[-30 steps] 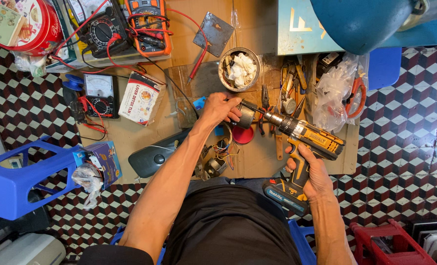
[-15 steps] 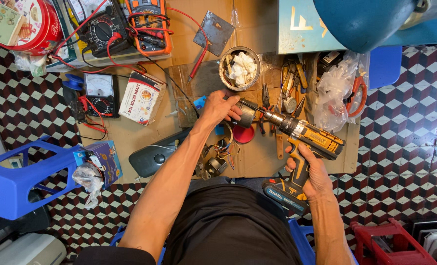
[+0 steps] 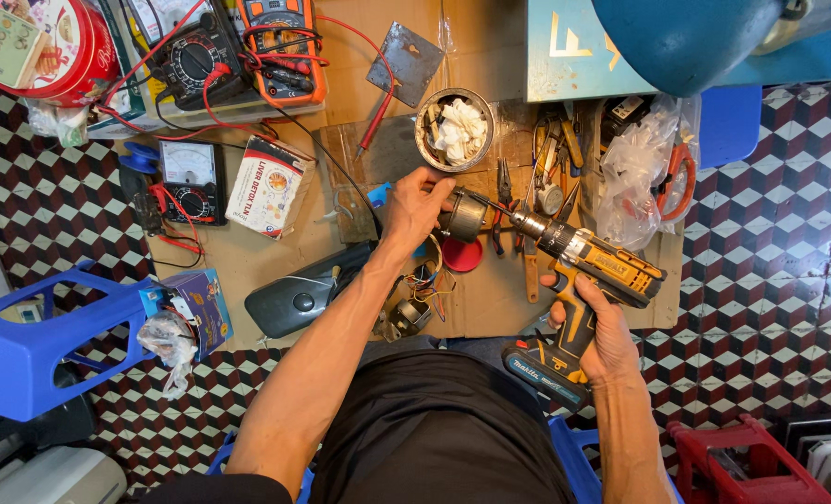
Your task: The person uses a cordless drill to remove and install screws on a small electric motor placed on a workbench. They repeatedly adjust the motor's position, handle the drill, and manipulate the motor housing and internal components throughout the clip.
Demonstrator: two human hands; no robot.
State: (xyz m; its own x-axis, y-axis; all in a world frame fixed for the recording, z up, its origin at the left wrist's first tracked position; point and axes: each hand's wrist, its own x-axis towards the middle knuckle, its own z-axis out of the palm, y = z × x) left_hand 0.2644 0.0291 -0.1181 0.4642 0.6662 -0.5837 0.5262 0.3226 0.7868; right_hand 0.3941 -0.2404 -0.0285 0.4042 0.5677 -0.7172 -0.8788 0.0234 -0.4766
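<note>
My left hand grips a small round metal motor with coloured wires hanging below it. My right hand holds a yellow and black cordless drill by its handle. The drill's chuck points left, and its bit meets the motor. Both are held above a brown cardboard sheet on the chequered floor.
A metal bowl with white rags sits just behind. Pliers and hand tools, a plastic bag, a red lid, multimeters, a small box, a dark housing, a blue stool and a red crate surround me.
The left hand with the motor and the drill have barely shifted; the drill stays against the motor.
</note>
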